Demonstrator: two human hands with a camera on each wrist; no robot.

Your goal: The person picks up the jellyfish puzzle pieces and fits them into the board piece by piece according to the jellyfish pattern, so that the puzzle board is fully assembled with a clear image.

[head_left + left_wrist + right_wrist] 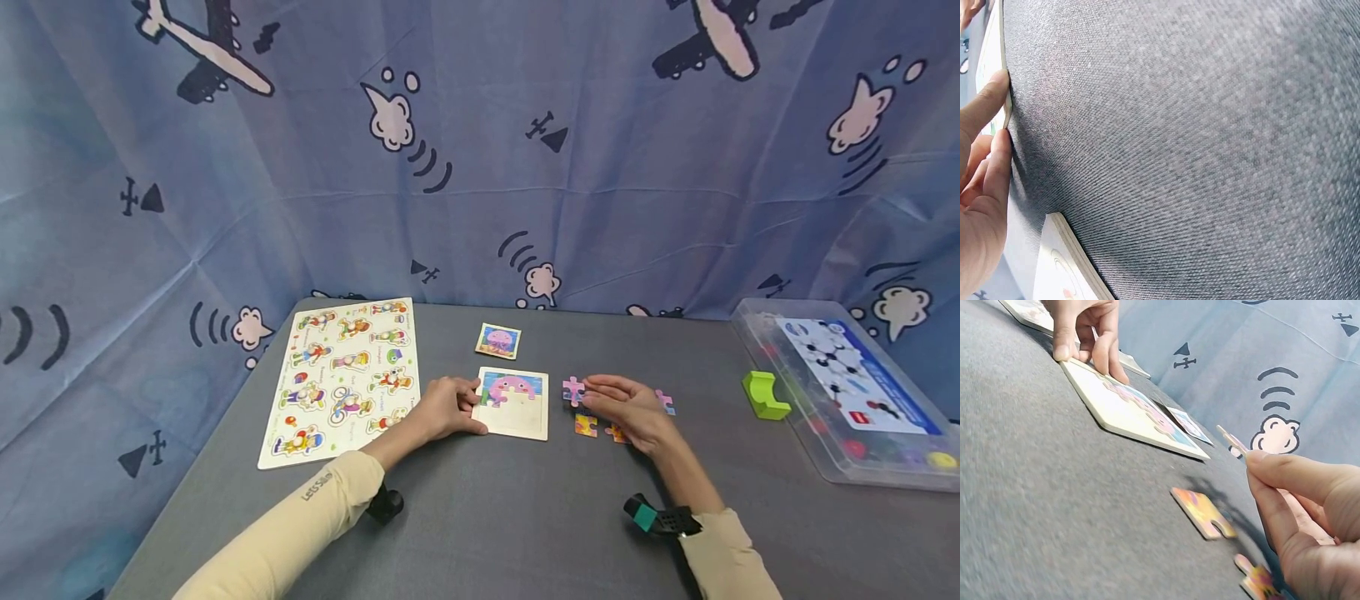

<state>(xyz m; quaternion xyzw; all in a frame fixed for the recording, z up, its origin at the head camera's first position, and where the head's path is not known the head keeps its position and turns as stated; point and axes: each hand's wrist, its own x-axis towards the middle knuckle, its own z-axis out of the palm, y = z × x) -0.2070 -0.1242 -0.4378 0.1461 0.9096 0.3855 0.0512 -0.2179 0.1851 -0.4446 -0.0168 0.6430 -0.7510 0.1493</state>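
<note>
A square wooden puzzle tray lies in the middle, its upper part filled with pieces of a pink sea-animal picture. My left hand grips the tray's left edge between thumb and fingers. To the tray's right, my right hand pinches a pink-purple puzzle piece by its edge; the right wrist view has this piece raised off the table. Below that hand lie an orange puzzle piece and a second orange one, partly hidden. Another purple piece shows beyond the hand.
Behind the tray lies a small picture card with a pink creature. A large peg puzzle board lies at the left. At the right are a green curved block and a clear plastic case. A blue patterned curtain hangs behind the table.
</note>
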